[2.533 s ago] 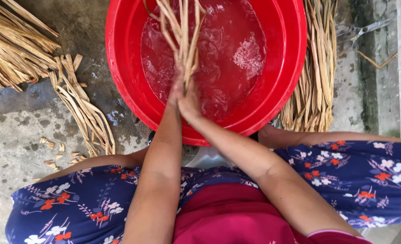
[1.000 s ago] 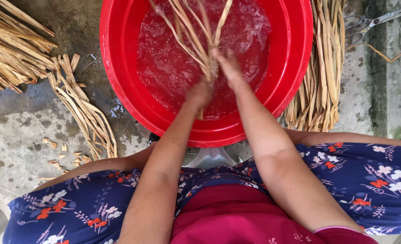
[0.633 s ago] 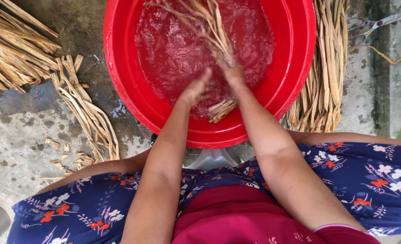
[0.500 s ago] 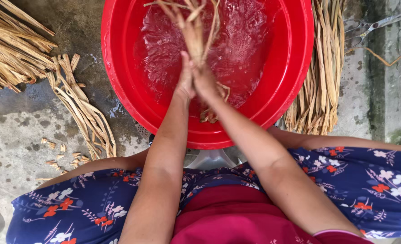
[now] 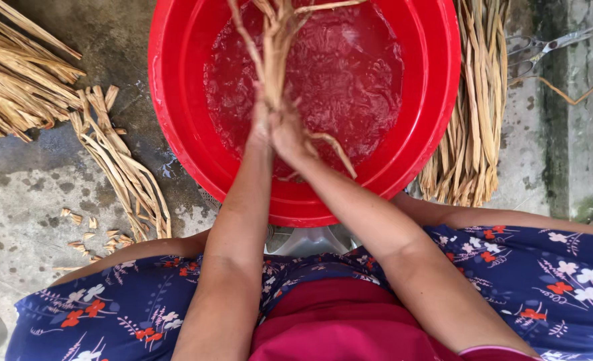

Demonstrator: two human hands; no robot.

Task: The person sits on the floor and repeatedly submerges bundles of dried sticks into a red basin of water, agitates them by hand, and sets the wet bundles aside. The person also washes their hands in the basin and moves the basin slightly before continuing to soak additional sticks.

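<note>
A big red basin (image 5: pixel 176 127) of water stands on the concrete floor in front of my knees. Over its middle, my left hand (image 5: pixel 261 126) and my right hand (image 5: pixel 291 132) press together around a bundle of wet tan plant strips (image 5: pixel 276 47). The strips rise from my hands toward the far rim, and a few loose ends hang down below my right hand. Both hands are closed on the bundle, palms facing each other.
Dry strips lie in a heap at the far left (image 5: pixel 16 80), a smaller curved bunch (image 5: pixel 119 167) beside the basin, and a long bundle (image 5: pixel 473 113) on its right. Scissors (image 5: pixel 540 50) lie at the far right. Short cut bits (image 5: pixel 86 234) dot the floor.
My hands spread apart in the water, then came back together and lifted the bundle of strips upright above the water.
</note>
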